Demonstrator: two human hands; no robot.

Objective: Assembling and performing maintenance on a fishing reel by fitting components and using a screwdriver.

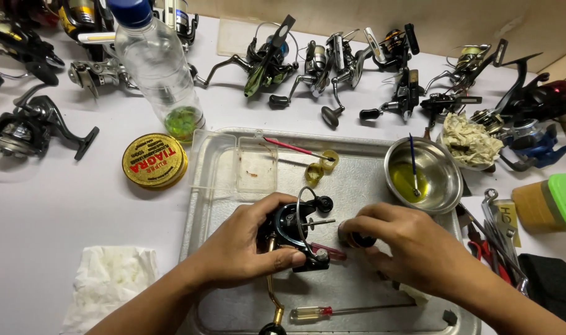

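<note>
My left hand [242, 248] grips a black spinning fishing reel [293, 231] over a metal tray [351, 177]; its bail wire arches up and its bare shaft points right. My right hand [407, 239] pinches a small dark round part [355, 239] just right of that shaft tip. The reel's gold handle [271, 291] hangs toward me. A screwdriver [348, 310] with a clear and red handle lies on the tray near its front edge.
A steel bowl [428, 180] of yellow oil with a blue brush stands at the tray's right. A plastic bottle [155, 65] and a gold round tin [154, 161] stand left. Several reels line the back. Pliers and tools [500, 239] lie right, a tissue [109, 282] front left.
</note>
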